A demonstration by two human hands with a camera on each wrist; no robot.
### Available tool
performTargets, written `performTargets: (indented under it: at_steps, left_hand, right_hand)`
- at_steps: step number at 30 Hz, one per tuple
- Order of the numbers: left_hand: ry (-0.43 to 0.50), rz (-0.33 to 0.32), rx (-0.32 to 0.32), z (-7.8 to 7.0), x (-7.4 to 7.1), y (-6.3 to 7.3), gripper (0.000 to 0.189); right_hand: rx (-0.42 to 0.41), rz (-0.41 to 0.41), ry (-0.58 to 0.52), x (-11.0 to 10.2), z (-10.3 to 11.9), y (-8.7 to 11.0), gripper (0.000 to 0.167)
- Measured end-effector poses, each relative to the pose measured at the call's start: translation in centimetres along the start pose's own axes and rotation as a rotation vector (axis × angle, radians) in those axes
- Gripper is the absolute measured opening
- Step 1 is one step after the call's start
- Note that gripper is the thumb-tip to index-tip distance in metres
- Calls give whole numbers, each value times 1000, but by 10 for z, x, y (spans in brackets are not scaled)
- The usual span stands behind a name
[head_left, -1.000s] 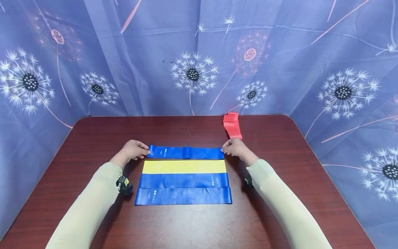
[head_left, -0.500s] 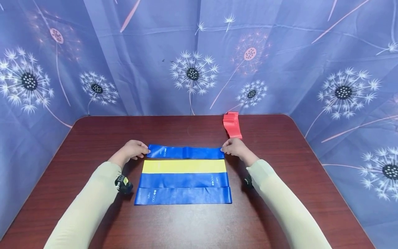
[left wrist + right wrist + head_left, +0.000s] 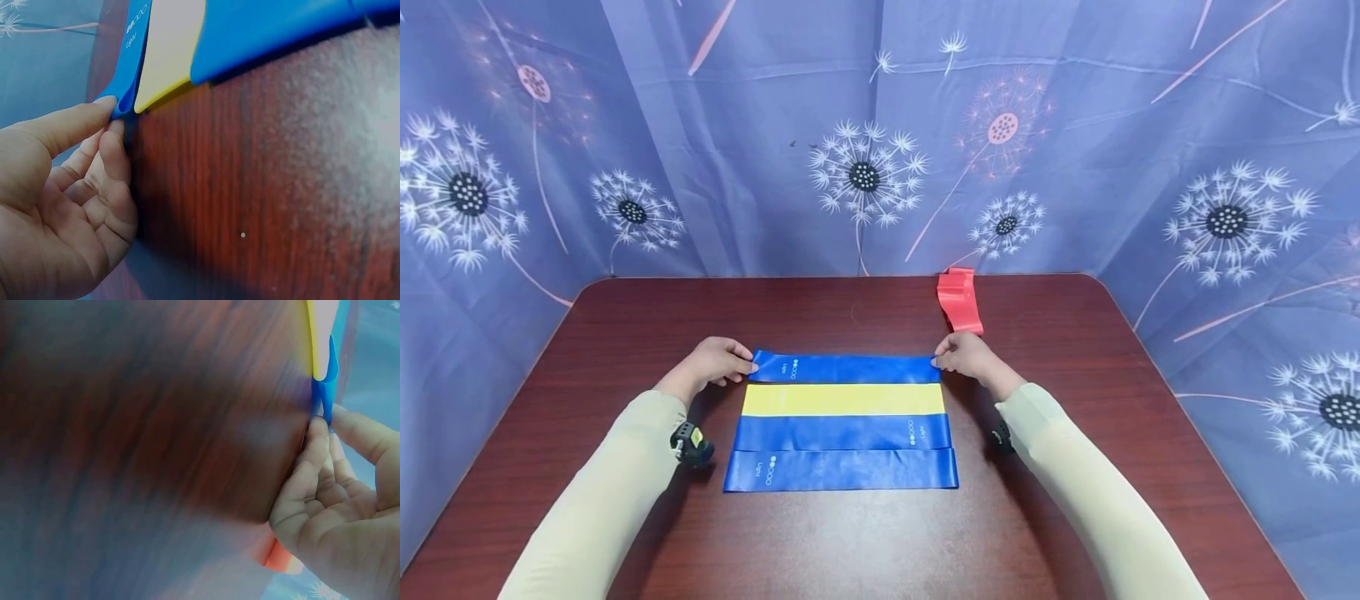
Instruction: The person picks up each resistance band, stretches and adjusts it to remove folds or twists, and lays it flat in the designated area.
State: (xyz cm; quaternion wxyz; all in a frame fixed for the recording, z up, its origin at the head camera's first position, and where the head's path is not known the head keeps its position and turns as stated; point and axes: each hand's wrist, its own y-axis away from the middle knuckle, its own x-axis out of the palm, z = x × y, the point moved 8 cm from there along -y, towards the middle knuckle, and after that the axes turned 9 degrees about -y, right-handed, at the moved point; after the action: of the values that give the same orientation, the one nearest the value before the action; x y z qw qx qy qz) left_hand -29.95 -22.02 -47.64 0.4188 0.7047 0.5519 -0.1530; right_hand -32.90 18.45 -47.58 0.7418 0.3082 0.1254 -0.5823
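A blue resistance band (image 3: 850,368) marked "Light" is stretched flat across the back of a row of bands. My left hand (image 3: 718,362) pinches its left end between thumb and fingers; the left wrist view shows the blue band's looped end (image 3: 125,100) at the thumb tip. At the other end my right hand (image 3: 966,357) pinches the band's right corner, also seen in the right wrist view. Just in front lies a yellow band (image 3: 842,400), then a second blue band (image 3: 827,432) and a third blue band (image 3: 850,471), edge to edge.
A crumpled red band (image 3: 959,300) lies behind my right hand, near the table's back edge. The dark red wooden table (image 3: 865,542) extends on both sides of the bands. A blue dandelion-print curtain (image 3: 737,167) hangs along the back and sides.
My left hand has shifted slightly left, drawing the back blue band's left end with it; the crease in its middle has flattened out. My right hand has stayed nearly still.
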Motion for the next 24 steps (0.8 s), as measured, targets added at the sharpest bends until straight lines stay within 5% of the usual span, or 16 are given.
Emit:
performTargets:
  at_steps: [24]
  left_hand:
    - [-58,-19,7,-1,3,7,30]
  right_hand:
    - [3,-19,89,5,3,-2,17]
